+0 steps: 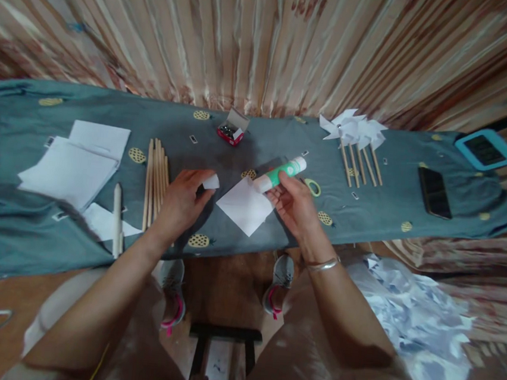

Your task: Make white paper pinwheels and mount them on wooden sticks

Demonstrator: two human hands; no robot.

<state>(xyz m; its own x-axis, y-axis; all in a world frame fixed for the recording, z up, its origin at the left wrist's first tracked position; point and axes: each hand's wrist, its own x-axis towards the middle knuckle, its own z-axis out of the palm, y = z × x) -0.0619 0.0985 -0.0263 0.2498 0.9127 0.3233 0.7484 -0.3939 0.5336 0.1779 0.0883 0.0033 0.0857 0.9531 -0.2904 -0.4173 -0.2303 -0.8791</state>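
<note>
My right hand (294,203) grips a green and white glue stick (279,173), tilted with its left end low over a white paper square (247,210). Whether that end touches the paper, I cannot tell. Between the thumb and fingers of my left hand (187,198) is a small white cap (212,182), just left of the square. The square lies flat on the cloth-covered table. Beside my right hand shows a yellow-green loop (313,187), perhaps a scissors handle; the rest is hidden.
Wooden sticks (154,174), stacked white paper (74,167) and a white pen-like tool (117,218) lie left. A small red box (231,129) stands behind. Paper pinwheels (353,131), a phone (434,192) and a blue-framed device (486,149) lie right. A heap of paper pieces (420,319) sits below.
</note>
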